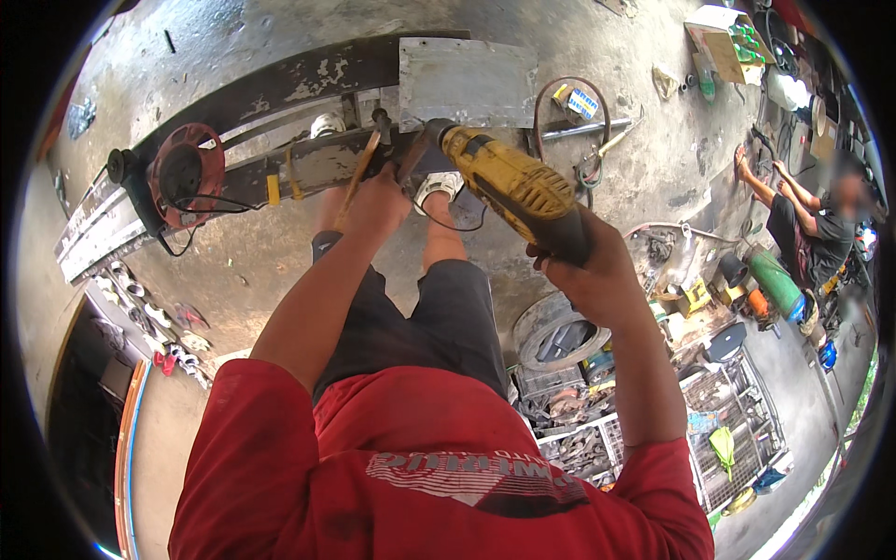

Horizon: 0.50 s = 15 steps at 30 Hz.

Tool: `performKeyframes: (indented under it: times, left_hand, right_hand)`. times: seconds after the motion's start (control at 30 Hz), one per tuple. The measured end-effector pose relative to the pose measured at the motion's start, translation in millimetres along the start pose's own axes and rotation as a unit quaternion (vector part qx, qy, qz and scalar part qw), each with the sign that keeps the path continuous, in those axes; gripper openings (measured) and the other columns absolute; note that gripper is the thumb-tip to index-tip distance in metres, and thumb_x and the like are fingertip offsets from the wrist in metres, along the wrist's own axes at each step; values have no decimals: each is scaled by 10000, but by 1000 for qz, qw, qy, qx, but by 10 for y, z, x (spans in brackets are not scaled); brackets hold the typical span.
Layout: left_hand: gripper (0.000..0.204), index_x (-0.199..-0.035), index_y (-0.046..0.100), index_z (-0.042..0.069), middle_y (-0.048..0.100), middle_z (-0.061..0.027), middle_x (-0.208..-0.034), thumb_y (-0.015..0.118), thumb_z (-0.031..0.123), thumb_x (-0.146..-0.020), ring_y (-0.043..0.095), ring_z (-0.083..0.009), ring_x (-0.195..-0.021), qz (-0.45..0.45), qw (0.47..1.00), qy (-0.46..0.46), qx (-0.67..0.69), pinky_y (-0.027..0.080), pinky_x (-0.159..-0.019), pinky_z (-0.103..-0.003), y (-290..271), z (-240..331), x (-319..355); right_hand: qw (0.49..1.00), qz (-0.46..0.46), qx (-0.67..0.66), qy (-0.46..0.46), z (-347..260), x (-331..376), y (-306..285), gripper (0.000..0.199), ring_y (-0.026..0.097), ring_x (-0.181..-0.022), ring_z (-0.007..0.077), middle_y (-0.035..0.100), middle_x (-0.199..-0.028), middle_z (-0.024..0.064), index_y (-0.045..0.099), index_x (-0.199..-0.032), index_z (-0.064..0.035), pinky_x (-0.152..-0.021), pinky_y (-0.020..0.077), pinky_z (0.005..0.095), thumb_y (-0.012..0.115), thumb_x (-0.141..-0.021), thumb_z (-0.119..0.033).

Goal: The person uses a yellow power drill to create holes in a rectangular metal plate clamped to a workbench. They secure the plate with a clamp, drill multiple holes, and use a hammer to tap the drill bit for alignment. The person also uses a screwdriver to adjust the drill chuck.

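Observation:
A yellow and black power drill (513, 182) is gripped at its rear handle by my right hand (597, 266). Its dark nose points left, close to a brown flat metal piece (412, 157). My left hand (378, 203) is closed around the lower end of that piece, above a long dark metal beam (322, 161) with worn paint. Beside the left hand, a hammer (361, 168) with a wooden handle lies across the beam, head away from me. A grey metal plate (467, 82) rests just beyond the drill's nose. The drill bit and my left fingertips are hidden.
A red cable reel (187, 175) sits at the beam's left end, its black cord running along the beam. Right of the plate lies a looped hose (571, 82). Tires (551, 336) and metal crates (737, 415) crowd the lower right. Another person (807, 219) sits far right.

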<state>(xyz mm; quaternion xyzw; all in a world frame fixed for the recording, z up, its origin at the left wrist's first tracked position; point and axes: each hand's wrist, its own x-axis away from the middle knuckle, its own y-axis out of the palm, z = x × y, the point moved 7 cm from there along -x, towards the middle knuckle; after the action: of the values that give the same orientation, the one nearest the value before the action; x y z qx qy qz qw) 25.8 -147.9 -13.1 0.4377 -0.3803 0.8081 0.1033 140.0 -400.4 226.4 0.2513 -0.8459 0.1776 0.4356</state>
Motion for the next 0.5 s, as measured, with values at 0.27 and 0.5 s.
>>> performKeyframes:
  times: [0.27,0.5]
  left_hand:
    - [377,-1271,638,42,758,-263,-1102,660,180,-920,721,-453,-1093,-6,1000,-3,19,577,-919,-571,60,-99,-54]
    - [379,-1231,664,55,770,-229,-1109,714,221,-893,727,-431,-1099,-14,1000,-4,27,584,-910,-553,-45,6,-3]
  right_hand:
    - [996,10,82,-15,-113,-56,221,508,746,-952,205,776,-1013,132,631,-1334,28,-895,576,359,675,-833,-45]
    - [995,15,100,14,-193,-57,216,469,758,-958,207,784,-1008,127,640,-1300,21,-895,580,361,672,-836,-42]
